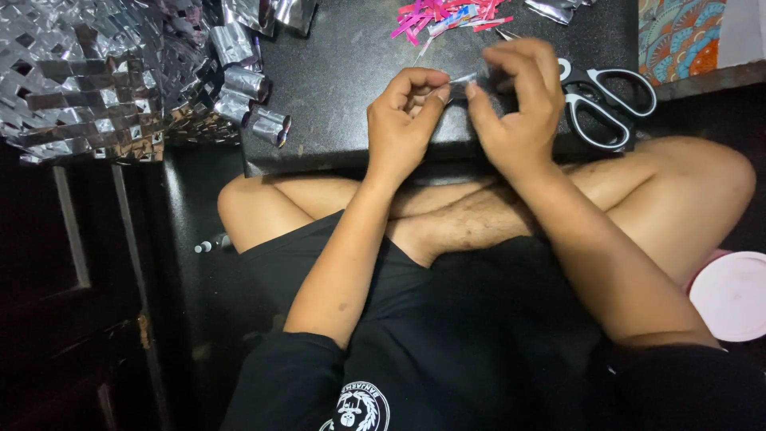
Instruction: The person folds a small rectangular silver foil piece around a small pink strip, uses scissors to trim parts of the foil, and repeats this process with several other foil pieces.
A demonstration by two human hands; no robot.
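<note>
Head view, looking down over my lap. I sit cross-legged behind a low black stone desk. My left hand is curled, thumb and forefinger pinched on one end of a small narrow silver foil strip. My right hand pinches the other end, fingers bent over it. The strip sits between the two hands, just above the near edge of the desk; it is too small to tell its folds.

Just beside my right hand lie black-handled steel scissors, flat on the desk, handles toward the right. At the far edge, past my hands, is a loose heap of pink and blue paper snippets.

On the left, a big woven mat of shiny silver foil strips overhangs the desk's left corner. Near it stand several short silver foil rolls, bunched together, well apart from my hands.

Far right, a patterned orange and teal cloth covers a raised surface. Low right, near my knee, a round pale pink lid. Dark floor left of my leg, with a small white object I cannot identify.
</note>
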